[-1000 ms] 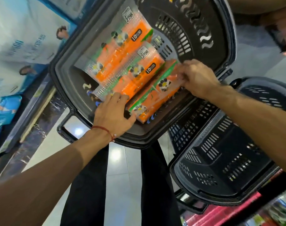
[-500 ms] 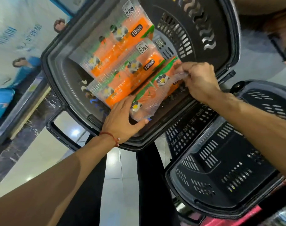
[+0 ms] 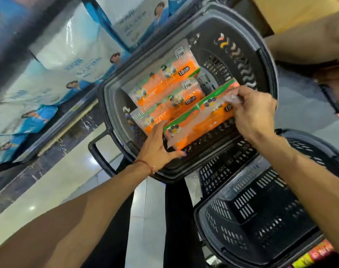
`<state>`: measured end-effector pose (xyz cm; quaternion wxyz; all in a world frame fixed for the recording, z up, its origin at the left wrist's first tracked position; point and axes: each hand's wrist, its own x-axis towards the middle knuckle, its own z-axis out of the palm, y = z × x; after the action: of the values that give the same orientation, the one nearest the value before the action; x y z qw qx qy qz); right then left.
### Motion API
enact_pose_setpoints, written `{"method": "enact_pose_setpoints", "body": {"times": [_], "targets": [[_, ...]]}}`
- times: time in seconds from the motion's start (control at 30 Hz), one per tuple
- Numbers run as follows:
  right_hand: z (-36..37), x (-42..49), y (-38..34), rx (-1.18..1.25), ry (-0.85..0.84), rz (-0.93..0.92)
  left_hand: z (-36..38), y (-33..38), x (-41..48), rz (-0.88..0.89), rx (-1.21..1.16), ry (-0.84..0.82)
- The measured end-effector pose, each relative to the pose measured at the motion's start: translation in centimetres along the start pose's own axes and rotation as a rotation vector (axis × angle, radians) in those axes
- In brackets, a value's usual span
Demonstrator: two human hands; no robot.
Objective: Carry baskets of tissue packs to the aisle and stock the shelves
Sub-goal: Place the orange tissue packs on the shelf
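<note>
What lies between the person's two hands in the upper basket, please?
In the head view, one orange tissue pack spans from the left hand to the right hand, both gripping it.

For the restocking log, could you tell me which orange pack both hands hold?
The nearest orange pack, tilted up; the other two lie flat, price-stickered.

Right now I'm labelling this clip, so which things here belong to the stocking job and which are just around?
Job:
- nearest tissue pack, gripped by left hand and right hand
- two more packs
- loaded basket
- empty basket

Around:
- blue-and-white packs on left shelving
- tiled floor
</note>
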<state>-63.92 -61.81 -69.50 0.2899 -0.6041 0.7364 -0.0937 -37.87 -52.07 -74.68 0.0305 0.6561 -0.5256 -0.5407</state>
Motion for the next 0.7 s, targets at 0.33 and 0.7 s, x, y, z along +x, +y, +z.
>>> {"method": "enact_pose_setpoints", "body": {"times": [0.33,0.7], "targets": [[-2.4,2.0,-2.1,0.099,0.097,0.124,-2.3,3.7,-0.8,0.222,-0.064,0.311],[-1.1,4.3,-1.5,0.624,-0.406,0.443,-6.4,4.3,3.1,0.105,-0.286,0.445]]}}
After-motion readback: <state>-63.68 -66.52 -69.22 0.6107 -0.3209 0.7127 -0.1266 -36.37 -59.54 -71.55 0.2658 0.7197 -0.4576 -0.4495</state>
